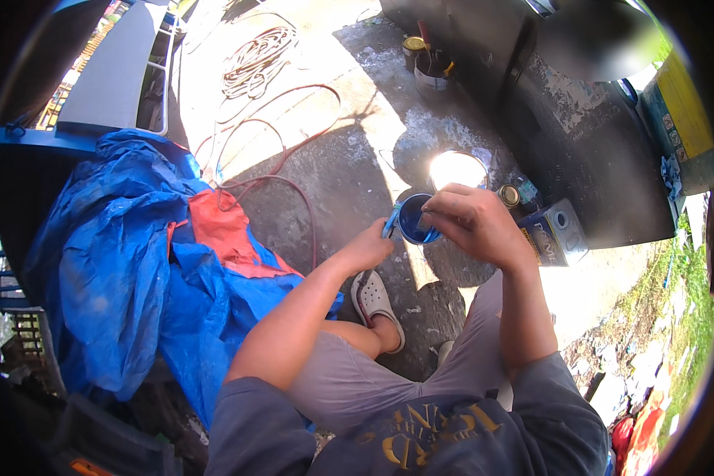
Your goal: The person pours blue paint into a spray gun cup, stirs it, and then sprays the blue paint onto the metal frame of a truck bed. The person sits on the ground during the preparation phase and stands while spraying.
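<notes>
My left hand (369, 246) grips a blue cup (412, 214) by its side, where the handle appears to be. The cup's mouth faces up, and its inside looks dark blue. Over the right part of the rim is my right hand (472, 222), its fingers pinched together and pointing down into the cup. Whatever those fingers hold is mostly hidden; a small pale piece shows below them. Just beyond the cup stands a round container (457, 168) with a glaring white top. To the right of my right hand are a small round can (508, 195) and a rectangular metal tin (562, 230).
A crumpled blue tarp (111, 270) with an orange-red patch (220, 234) lies at left. Red hose (313, 194) loops over the concrete, near a coiled hose (260, 63). Paint cans (431, 73) stand farther off beside a large black panel (587, 159). Grass (650, 317) borders the right.
</notes>
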The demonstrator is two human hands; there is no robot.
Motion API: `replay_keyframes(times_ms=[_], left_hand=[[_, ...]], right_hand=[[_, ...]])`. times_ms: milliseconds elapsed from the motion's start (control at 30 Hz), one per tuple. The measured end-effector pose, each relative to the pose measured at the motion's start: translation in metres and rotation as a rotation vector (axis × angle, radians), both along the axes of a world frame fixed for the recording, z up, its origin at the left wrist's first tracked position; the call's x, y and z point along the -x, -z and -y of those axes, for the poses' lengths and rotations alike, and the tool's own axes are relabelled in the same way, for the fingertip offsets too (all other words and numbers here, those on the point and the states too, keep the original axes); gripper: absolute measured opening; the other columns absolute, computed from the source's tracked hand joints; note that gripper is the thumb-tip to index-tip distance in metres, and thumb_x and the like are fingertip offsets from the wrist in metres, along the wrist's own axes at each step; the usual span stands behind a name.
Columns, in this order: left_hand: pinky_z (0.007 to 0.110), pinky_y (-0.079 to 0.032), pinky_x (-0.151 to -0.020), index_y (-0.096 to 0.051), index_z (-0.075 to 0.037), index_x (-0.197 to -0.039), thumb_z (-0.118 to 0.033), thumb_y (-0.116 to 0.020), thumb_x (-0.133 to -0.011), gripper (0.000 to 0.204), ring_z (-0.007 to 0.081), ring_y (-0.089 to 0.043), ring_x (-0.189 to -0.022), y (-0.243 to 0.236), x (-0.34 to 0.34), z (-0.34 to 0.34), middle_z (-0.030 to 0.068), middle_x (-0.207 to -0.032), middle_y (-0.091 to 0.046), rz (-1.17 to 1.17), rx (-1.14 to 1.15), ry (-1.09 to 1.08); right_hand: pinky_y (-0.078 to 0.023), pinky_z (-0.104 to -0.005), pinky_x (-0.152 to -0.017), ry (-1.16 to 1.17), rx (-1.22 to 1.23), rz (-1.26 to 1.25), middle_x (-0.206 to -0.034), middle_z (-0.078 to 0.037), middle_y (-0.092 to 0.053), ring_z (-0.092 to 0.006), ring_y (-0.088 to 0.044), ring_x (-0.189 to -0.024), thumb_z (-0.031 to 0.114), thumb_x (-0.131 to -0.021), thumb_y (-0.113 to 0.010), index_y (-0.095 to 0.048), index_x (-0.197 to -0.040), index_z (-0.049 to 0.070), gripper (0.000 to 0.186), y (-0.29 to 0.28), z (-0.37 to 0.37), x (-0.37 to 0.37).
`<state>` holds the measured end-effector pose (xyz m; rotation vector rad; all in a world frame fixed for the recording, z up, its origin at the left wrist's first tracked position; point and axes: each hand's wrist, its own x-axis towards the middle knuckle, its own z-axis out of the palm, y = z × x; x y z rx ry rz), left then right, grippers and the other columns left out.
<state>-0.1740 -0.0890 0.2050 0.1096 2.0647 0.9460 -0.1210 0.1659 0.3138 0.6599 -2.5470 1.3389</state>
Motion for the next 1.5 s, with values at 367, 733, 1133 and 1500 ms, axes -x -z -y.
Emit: replay_keyframes(times_ms=[367, 733, 1133, 1500], left_hand=[[0.034, -0.044, -0.058, -0.044, -0.007, -0.149, -0.013, -0.054, -0.089, 0.062, 0.0161, -0.056, -0.065, -0.001, -0.004, -0.004, 0.0077, -0.082, -0.061, -0.006, -0.017, -0.024], [0.032, -0.048, -0.085, -0.043, -0.002, -0.150, -0.027, -0.071, -0.086, 0.074, 0.0185, -0.061, -0.102, -0.003, -0.001, 0.001, 0.0112, -0.117, -0.066, 0.078, -0.019, -0.039], [0.032, -0.048, -0.082, -0.043, -0.006, -0.152, -0.028, -0.069, -0.087, 0.074, 0.0188, -0.061, -0.099, -0.011, -0.002, -0.003, 0.0114, -0.116, -0.066, 0.050, 0.032, 0.012], [0.031, -0.048, -0.078, -0.042, -0.008, -0.153, -0.032, -0.070, -0.087, 0.075, 0.0169, -0.061, -0.096, -0.010, -0.001, -0.002, 0.0103, -0.114, -0.067, 0.084, 0.021, -0.021]], right_hand=[[-0.053, -0.0379, -0.070, 0.134, -0.078, 0.022, -0.092, -0.011, -0.069, -0.0292, -0.068, -0.081, 0.007, -0.088, -0.076, -0.071, -0.101, 0.004, 0.014, -0.001, -0.005, 0.002], [-0.052, -0.0392, -0.067, 0.039, 0.008, -0.053, -0.088, -0.011, -0.067, -0.0305, -0.068, -0.079, 0.009, -0.087, -0.075, -0.071, -0.097, 0.005, 0.012, 0.003, 0.003, -0.001], [-0.053, -0.0376, -0.069, 0.148, -0.087, -0.025, -0.091, -0.012, -0.068, -0.0283, -0.068, -0.079, 0.009, -0.088, -0.075, -0.072, -0.099, 0.005, 0.013, 0.000, -0.001, -0.002], [-0.053, -0.0383, -0.068, 0.065, -0.008, -0.069, -0.089, -0.011, -0.068, -0.0287, -0.068, -0.078, 0.007, -0.087, -0.076, -0.071, -0.098, 0.005, 0.012, 0.006, 0.004, 0.001]])
